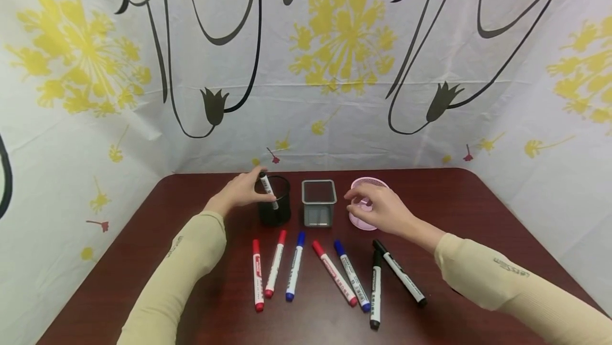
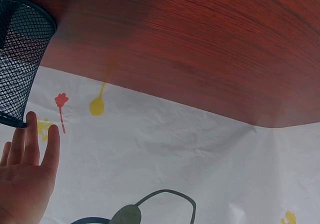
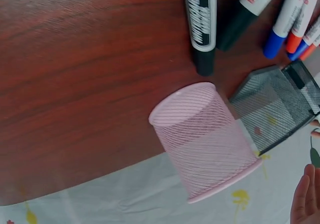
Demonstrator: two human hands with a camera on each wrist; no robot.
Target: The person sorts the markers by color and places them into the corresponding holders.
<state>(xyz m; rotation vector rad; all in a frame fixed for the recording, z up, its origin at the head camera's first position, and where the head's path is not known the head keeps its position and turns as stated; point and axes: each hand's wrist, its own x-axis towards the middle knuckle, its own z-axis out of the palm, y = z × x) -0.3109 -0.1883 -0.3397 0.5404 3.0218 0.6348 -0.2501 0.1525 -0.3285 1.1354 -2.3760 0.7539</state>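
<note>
Head view: Eight markers are counted, all with white cylindrical barrels. Seven are laid on the dark red-brown, wood-grained table [image 1: 215,308]: three red-capped markers [image 1: 257,276] [image 1: 275,264] [image 1: 334,274], two blue-capped markers [image 1: 295,266] [image 1: 353,277] and two black-capped markers [image 1: 376,292] [image 1: 401,273]. The eighth, a white marker with a black upper end [image 1: 268,185], is pinched, tilted, between the thumb and fingers of the left hand [image 1: 240,191] at the mouth of the round black mesh cup [image 1: 275,216]. Whether its lower end lies inside the wall cannot be determined. Three containers are arranged in a row: the black cup, a square grey metal mesh holder [image 1: 317,215] and a round pink mesh cup [image 1: 362,223]. The pink cup is partly covered by the right hand [image 1: 382,208], whose fingers are loosely curved, with a gap at the thumb. Two cream knit sleeves [image 1: 188,257] [image 1: 507,276] are seen.

Left wrist view: The black cup's fine grid and smooth rim are shown. Four left-hand fingers are seen near the rim, extended and slightly spread.

Right wrist view: The pink cup's diagonal weave and smooth rims are shown, with the square holder just beside it. Six markers are partly visible. The right-hand fingers are cut off by the frame edge.
</note>
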